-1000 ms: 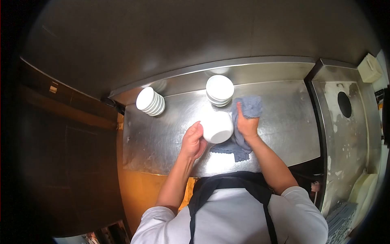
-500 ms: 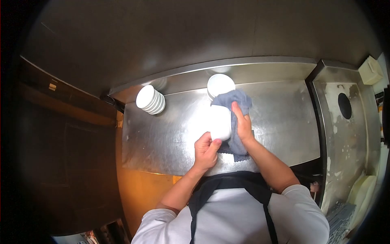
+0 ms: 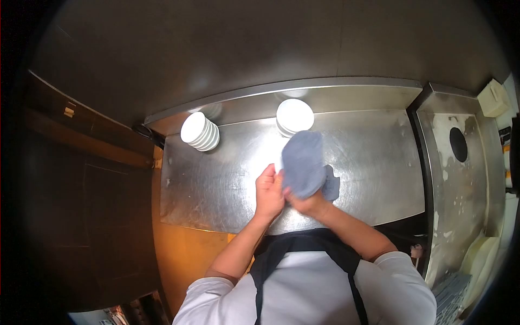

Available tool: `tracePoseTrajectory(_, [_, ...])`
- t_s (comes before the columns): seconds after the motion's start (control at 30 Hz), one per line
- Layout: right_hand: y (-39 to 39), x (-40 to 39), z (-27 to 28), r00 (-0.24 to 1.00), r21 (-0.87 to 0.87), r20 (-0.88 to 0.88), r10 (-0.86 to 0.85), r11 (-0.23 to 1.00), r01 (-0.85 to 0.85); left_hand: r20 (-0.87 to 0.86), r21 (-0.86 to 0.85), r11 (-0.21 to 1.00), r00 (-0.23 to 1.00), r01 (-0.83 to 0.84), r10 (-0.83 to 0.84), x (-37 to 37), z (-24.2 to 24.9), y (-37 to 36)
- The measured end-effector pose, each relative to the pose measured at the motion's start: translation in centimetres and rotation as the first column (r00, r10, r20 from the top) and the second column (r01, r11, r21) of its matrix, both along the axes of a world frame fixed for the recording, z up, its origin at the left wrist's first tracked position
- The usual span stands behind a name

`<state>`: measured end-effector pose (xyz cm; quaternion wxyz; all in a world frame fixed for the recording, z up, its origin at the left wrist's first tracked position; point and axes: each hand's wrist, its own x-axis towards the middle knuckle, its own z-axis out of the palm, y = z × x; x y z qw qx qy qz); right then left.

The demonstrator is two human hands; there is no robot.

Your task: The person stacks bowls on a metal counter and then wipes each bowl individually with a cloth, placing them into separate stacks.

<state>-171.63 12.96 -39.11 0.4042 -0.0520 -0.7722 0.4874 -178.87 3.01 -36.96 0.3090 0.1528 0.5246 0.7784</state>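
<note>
Close to my body, my left hand grips a white bowl at its lower left side. The bowl is now almost wholly hidden behind a blue-grey cloth. My right hand is closed on the lower part of this cloth, its fingers near my left hand and slightly blurred. A loose end of the cloth hangs to the right, above the steel counter. Just beyond the cloth stands a stack of white bowls, whose front the cloth's top edge nearly meets.
A taller, leaning stack of white bowls stands at the counter's back left. A raised steel ledge runs along the back wall. To the right, past a dark gap, lies a wet steel surface with a dark oval.
My right hand has moved down and left, toward my left hand. The cloth has swung across the bowl's face and covers it. My left hand keeps its grip.
</note>
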Motion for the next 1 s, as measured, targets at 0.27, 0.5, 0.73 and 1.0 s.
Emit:
tracePoseTrajectory(0.27, [5.2, -0.5, 4.4, 0.928, -0.756, 0.095, 0.361, 0.633, -0.169, -0.64, -0.403, 0.915, 0.711, 0.01, -0.29, 1.4, 3.1, -2.2])
tracePoseTrajectory(0.5, [0.6, 0.6, 2.5, 0.996, 0.077, 0.092, -0.021, 0.997, 0.014, -0.764, -0.261, 0.95, 0.638, -0.174, -0.093, 0.1, 0.7, -1.5])
tracePoseTrajectory(0.73, [1.7, 0.2, 3.6, 1.0, -0.246, 0.01, 0.021, 0.969, -0.018, -0.674, -0.354, 0.933, 0.708, -0.062, -0.209, 0.1, 3.5, -1.5])
tracePoseTrajectory(1.0, [4.3, 0.7, 3.8, 0.957, -0.95, 0.048, 0.285, 0.311, -0.045, -0.166, 0.123, 0.947, 0.947, 0.297, -0.275, -0.8, 5.1, -3.1])
